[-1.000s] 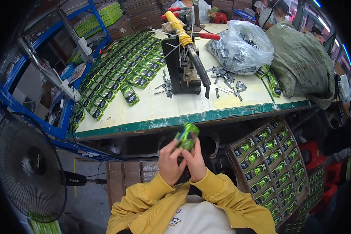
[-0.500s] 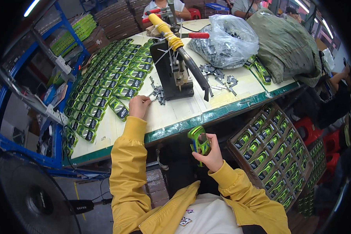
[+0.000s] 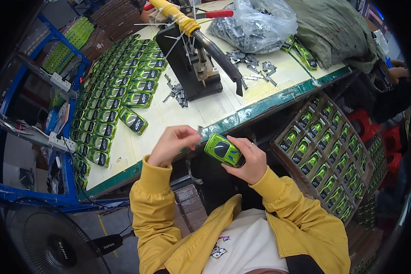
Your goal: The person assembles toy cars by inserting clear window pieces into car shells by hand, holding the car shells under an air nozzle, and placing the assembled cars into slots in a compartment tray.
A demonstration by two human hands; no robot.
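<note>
A green and black toy car body [image 3: 220, 149] is in my right hand [image 3: 252, 163], gripped along one end in front of the table's edge. Close beside it, my left hand [image 3: 174, 145] pinches a small grey plastic part [image 3: 200, 129] between thumb and fingertips. The part is held just off the car body's far left corner and does not visibly touch it. Beyond my hands stands a black hand press [image 3: 182, 64] with a yellow-wrapped lever. Loose grey parts [image 3: 179, 97] lie at its foot.
Rows of green toy car bodies [image 3: 108, 104] cover the table's left side. A clear bag of grey parts [image 3: 260, 29] and a green sack [image 3: 329, 34] sit at the back right. A compartment tray of car bodies [image 3: 322, 155] stands at right; a fan [image 3: 55, 242] is lower left.
My left hand has come back from the grey parts pile with a part. My right hand has turned the car body over and raised it slightly. The view has shifted.
</note>
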